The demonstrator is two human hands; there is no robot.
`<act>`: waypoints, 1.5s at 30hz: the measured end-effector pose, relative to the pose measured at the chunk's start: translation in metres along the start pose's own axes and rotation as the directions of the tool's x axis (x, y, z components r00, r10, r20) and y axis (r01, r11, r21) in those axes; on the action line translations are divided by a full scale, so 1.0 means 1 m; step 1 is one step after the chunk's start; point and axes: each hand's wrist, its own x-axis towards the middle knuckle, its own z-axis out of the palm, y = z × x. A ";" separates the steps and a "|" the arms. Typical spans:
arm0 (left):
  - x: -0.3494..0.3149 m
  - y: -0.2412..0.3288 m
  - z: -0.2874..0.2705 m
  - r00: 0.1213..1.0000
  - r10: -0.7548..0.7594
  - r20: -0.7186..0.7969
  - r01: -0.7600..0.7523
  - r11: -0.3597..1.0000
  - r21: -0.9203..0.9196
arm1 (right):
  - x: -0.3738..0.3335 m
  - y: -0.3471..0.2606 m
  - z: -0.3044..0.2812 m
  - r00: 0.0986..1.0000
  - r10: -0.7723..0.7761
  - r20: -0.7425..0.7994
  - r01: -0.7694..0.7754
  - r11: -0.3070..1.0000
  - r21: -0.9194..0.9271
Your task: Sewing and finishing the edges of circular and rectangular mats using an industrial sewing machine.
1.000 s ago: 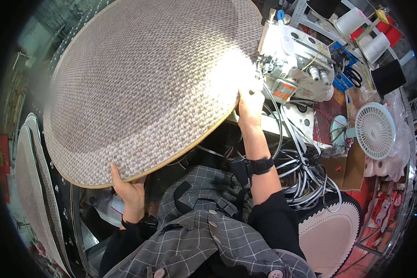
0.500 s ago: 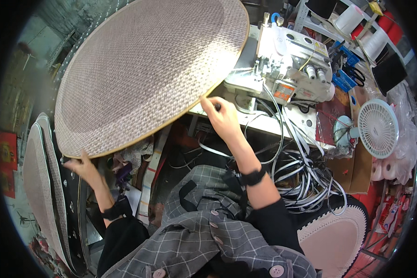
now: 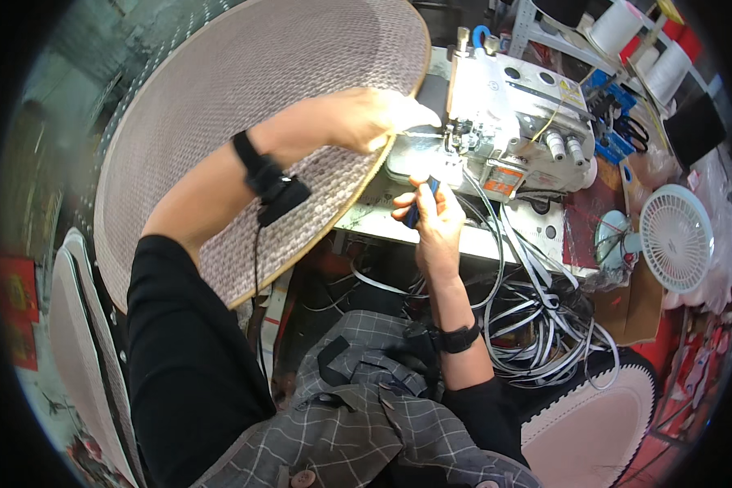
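A: Round woven mat (image 3: 244, 122) lying across the worktop (image 3: 382, 215), edge running right up to the sewing machine (image 3: 512, 122).
B: Left hand (image 3: 366, 118)?
A: Reaching over the mat, fingers pressing together on its edge just beside the needle area.
B: Right hand (image 3: 431, 215)?
A: Clamping on a small blue tool (image 3: 419, 207), hovering just below the machine's front.
B: Surroundings?
A: White cords (image 3: 537, 325) tangling below the worktop, white fan (image 3: 677, 237) sitting to the right, thread spools (image 3: 642, 45) standing behind the machine, second mat with toothed edging (image 3: 594, 423) lying at lower right.
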 end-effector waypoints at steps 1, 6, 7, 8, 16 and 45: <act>-0.008 0.004 -0.008 0.993 -0.009 -0.114 0.009 1.000 -0.002 | 0.004 0.002 0.005 1.000 0.003 0.015 -0.004 0.998 0.066; -0.049 0.019 -0.017 0.924 -0.254 -0.285 0.179 0.947 -0.266 | 0.026 0.012 0.053 0.967 0.211 0.139 -0.250 0.883 0.397; -0.050 0.020 -0.014 0.915 -0.198 -0.352 0.106 0.959 -0.263 | 0.029 0.012 0.058 0.968 0.204 0.142 -0.245 0.881 0.405; -0.052 0.018 -0.014 0.912 -0.211 -0.352 0.122 0.958 -0.260 | 0.033 0.012 0.063 0.964 0.236 0.123 -0.266 0.855 0.445; -0.069 -0.005 -0.008 0.927 -0.218 -0.307 0.119 0.943 -0.311 | 0.049 0.024 0.085 0.995 0.098 0.006 -0.090 0.889 0.449; -0.068 -0.043 0.007 0.918 -0.202 -0.340 0.095 0.947 -0.305 | 0.087 0.031 0.102 0.911 0.410 -0.045 -0.353 0.831 0.431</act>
